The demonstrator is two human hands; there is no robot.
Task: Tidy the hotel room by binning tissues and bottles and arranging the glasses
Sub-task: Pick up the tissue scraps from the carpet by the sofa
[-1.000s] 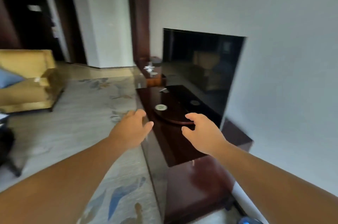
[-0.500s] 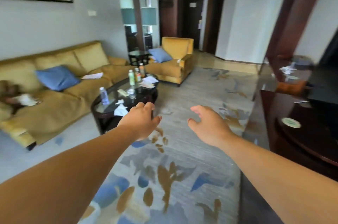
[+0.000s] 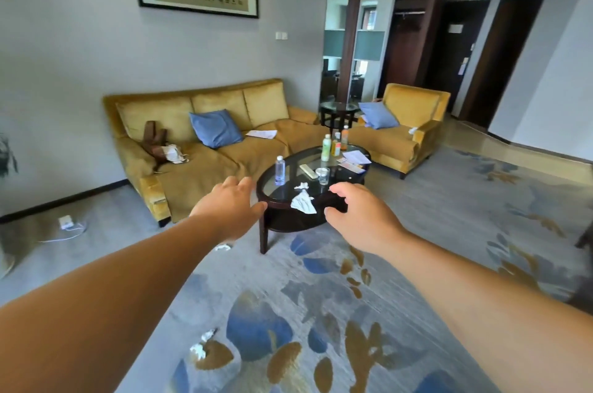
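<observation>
Your left hand [image 3: 229, 209] and right hand [image 3: 359, 219] are loose, empty. That tissue [image 3: 303, 201] is probably soft, weightless; pinch its crumpled middle.

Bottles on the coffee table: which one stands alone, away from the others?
The clear, blue-capped water bottle; the three coloured bottles stand grouped together farther back.
</observation>
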